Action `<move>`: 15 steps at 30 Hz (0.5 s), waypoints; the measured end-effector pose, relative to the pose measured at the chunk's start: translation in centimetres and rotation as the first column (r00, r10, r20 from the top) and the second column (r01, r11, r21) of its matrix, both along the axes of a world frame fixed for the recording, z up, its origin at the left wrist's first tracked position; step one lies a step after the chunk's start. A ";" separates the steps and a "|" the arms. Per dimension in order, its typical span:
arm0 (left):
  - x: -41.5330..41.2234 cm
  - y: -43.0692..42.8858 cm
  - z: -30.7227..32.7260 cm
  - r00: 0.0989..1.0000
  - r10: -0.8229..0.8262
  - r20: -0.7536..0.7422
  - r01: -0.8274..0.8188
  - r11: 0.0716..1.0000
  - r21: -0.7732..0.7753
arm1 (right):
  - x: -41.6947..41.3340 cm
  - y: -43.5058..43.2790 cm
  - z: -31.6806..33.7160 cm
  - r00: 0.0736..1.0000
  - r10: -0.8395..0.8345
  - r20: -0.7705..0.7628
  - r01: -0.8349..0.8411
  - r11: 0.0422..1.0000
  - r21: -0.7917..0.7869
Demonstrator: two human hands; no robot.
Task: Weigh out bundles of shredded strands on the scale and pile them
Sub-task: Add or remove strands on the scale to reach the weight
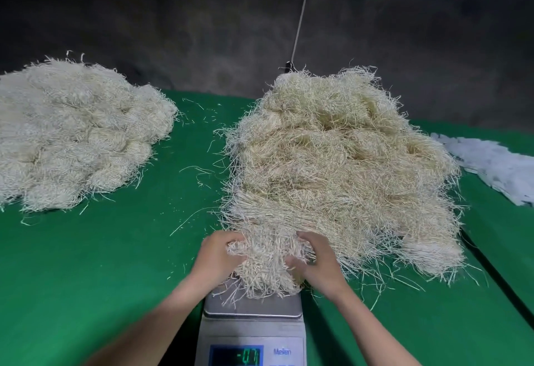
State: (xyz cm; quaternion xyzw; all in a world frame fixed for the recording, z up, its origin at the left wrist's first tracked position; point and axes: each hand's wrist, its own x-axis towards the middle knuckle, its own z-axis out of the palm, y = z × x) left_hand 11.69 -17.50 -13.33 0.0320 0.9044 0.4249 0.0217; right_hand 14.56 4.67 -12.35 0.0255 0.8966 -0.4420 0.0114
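Fingers [234,240] of the left hand [215,256] and the right hand [318,258] are curled into opposite sides of one bundle [268,267] of shredded strands, as seen in the head view, the only view supplied. Gripping from both sides probably keeps the loose strands together as a single portion. The bundle sits over the far part of the scale [251,325], its lower ends trailing onto the platform [254,306]. The display [235,355] shows a negative figure, digits unclear, so the bundle's weight is probably not on the platform. The bundle is pale cream, fine and tangled, with frayed ends sticking out. Directly behind it lies the large supply heap [341,163], within reach for adding or removing strands. The pile [75,134] of rounded bundles lies well apart on the left of the green table cover [101,264], which keeps weighed and unweighed material separate.
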 end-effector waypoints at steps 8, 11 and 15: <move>0.9 -0.7 0.7 0.993 0.011 -0.113 -0.042 0.961 -0.272 | 0.3 -0.9 -1.3 0.997 0.081 0.008 -0.081 0.988 0.131; 1.1 -1.9 1.8 1.000 -0.019 -0.008 0.017 0.990 -0.143 | 0.2 -0.9 -1.4 0.994 0.102 -0.028 -0.098 0.988 0.116; 1.8 -3.0 2.9 0.988 0.080 -0.132 -0.107 0.972 -0.208 | 0.5 -0.3 -0.8 0.986 0.168 -0.005 -0.166 0.981 0.099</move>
